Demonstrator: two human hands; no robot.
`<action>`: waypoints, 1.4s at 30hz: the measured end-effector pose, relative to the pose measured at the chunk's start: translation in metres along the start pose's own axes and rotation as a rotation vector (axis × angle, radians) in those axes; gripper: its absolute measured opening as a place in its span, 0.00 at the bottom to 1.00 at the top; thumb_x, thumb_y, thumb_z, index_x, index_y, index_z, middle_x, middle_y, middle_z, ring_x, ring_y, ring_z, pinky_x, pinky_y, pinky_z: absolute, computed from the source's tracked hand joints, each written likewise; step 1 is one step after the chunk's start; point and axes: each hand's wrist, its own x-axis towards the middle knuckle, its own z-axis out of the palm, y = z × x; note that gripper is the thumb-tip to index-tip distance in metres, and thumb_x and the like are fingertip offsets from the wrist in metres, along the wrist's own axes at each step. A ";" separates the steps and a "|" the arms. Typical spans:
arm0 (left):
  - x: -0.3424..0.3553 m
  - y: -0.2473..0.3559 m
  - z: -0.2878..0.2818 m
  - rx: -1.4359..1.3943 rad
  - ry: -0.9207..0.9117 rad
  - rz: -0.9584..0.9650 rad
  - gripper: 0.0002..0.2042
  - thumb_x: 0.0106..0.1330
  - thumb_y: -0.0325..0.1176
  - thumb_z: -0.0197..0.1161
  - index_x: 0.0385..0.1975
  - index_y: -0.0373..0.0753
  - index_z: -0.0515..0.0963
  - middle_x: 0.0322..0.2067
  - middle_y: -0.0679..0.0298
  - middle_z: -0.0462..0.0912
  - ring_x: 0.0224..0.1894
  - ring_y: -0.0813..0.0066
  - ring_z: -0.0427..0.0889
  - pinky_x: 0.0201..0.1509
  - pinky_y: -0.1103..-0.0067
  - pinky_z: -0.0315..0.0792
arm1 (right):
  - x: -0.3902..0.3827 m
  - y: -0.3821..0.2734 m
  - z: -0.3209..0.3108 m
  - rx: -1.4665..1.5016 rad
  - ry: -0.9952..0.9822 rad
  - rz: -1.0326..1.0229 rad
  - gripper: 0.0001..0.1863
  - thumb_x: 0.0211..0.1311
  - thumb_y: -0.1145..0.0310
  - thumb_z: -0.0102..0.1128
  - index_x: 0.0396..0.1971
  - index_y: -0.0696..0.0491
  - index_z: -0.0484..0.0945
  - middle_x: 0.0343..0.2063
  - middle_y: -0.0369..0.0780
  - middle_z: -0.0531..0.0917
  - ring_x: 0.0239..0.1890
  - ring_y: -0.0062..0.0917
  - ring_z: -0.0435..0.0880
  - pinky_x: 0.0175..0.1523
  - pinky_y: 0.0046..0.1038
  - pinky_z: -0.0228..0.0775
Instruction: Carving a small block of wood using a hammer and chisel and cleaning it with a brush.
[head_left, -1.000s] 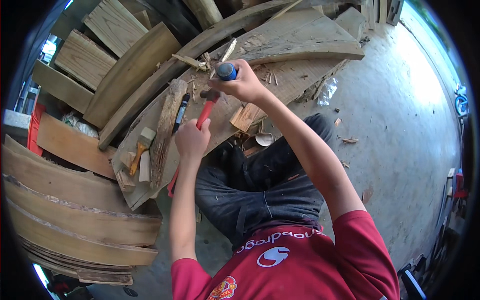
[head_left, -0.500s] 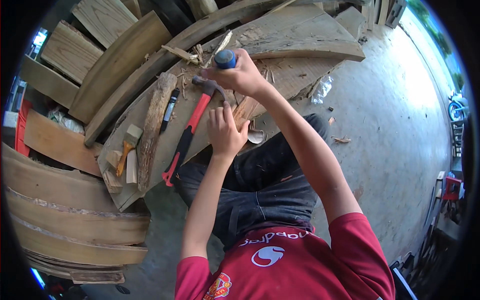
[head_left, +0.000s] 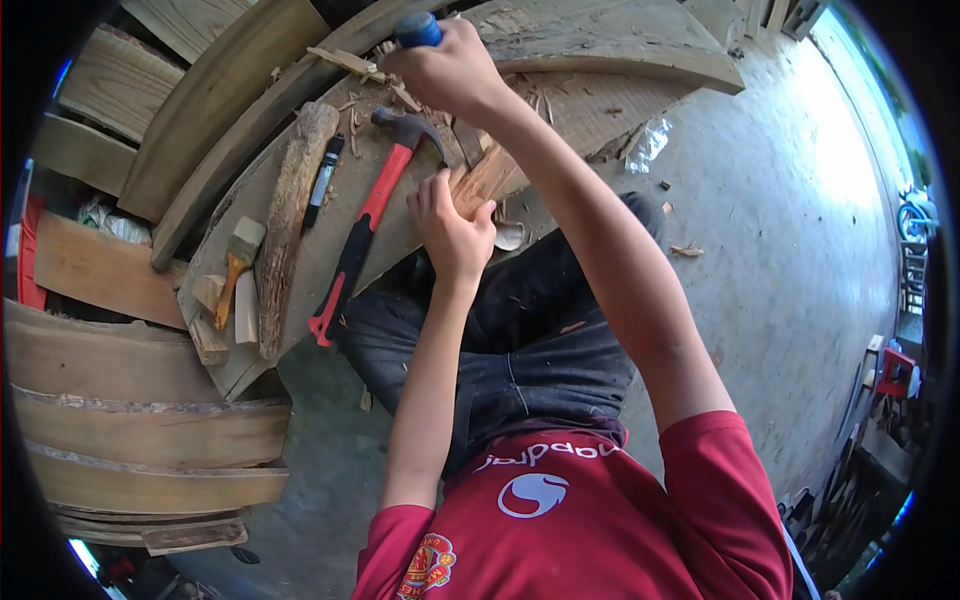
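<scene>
My right hand (head_left: 450, 70) is closed around a blue-handled tool (head_left: 418, 30), over the far part of a wooden slab (head_left: 615, 105); the tool's lower end is hidden. My left hand (head_left: 452, 230) rests on a split wood block (head_left: 485, 178), thumb and fingers wrapped on it. Just left of it lies a red-and-black claw hammer (head_left: 365, 215), released on the slab. Further left are a marker (head_left: 322, 180), a bark-edged stick (head_left: 292, 230) and a paintbrush (head_left: 240, 258). Wood chips (head_left: 348, 62) lie near my right hand.
Curved boards (head_left: 205, 120) line the back left, and stacked planks (head_left: 140, 440) fill the lower left. The concrete floor (head_left: 770, 260) on the right carries a plastic wrapper (head_left: 648, 145) and scraps. A red object (head_left: 895, 370) stands at the right rim.
My left hand let go of the hammer, which now lies flat, and moved right and up onto the wood block. My right hand moved forward and slightly left with the blue-handled tool.
</scene>
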 end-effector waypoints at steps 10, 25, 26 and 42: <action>-0.001 0.000 -0.002 0.020 -0.022 0.009 0.28 0.41 0.26 0.74 0.45 0.31 0.71 0.42 0.50 0.75 0.47 0.47 0.71 0.56 0.61 0.63 | 0.011 0.016 0.011 -0.818 0.476 -0.792 0.11 0.51 0.68 0.54 0.16 0.58 0.71 0.10 0.46 0.74 0.14 0.37 0.74 0.24 0.39 0.67; -0.003 -0.008 -0.003 0.044 -0.037 0.081 0.28 0.45 0.33 0.74 0.47 0.33 0.70 0.42 0.50 0.74 0.46 0.47 0.71 0.53 0.60 0.65 | -0.036 -0.023 -0.043 0.186 0.226 -0.188 0.09 0.48 0.67 0.70 0.18 0.54 0.78 0.12 0.30 0.76 0.16 0.14 0.74 0.22 0.20 0.65; -0.004 -0.009 -0.004 0.045 -0.040 0.078 0.28 0.45 0.33 0.74 0.47 0.33 0.70 0.42 0.50 0.74 0.46 0.47 0.71 0.53 0.60 0.65 | -0.051 -0.036 -0.057 0.208 0.077 -0.166 0.12 0.49 0.63 0.67 0.18 0.57 0.78 0.14 0.35 0.77 0.16 0.17 0.74 0.23 0.24 0.65; 0.000 -0.011 0.006 0.135 0.027 0.198 0.30 0.54 0.51 0.66 0.48 0.32 0.70 0.39 0.49 0.74 0.41 0.46 0.71 0.47 0.59 0.67 | -0.096 0.089 -0.055 -0.601 -0.036 0.113 0.21 0.47 0.66 0.63 0.44 0.56 0.81 0.31 0.52 0.83 0.38 0.44 0.83 0.47 0.37 0.74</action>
